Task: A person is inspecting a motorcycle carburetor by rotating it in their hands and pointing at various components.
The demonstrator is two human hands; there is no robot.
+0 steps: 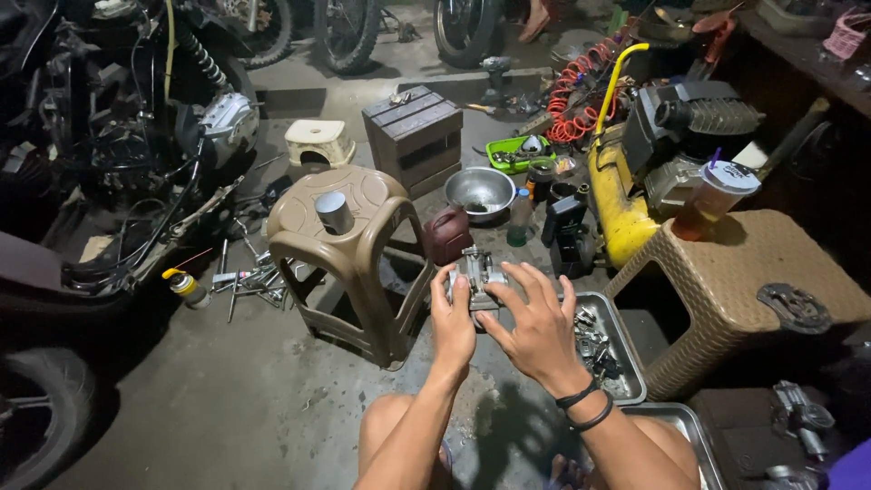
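A small metal carburettor-like part point(478, 272) is held up between both hands above the concrete floor point(245, 399). The left hand point(451, 322) clasps its near left side; the right hand point(535, 327) covers its right with fingers spread. It looks mid-work: loose small parts lie in the metal tray point(626, 381) at right, beside a brown plastic stool point(349, 245) at left.

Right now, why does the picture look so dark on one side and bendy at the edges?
Head view: the motorcycle on the left sits in deep shadow, while the steel bowl glints with glare; the wide lens curves the edges; both hands, left hand and right hand, on the metal part, look sharp.
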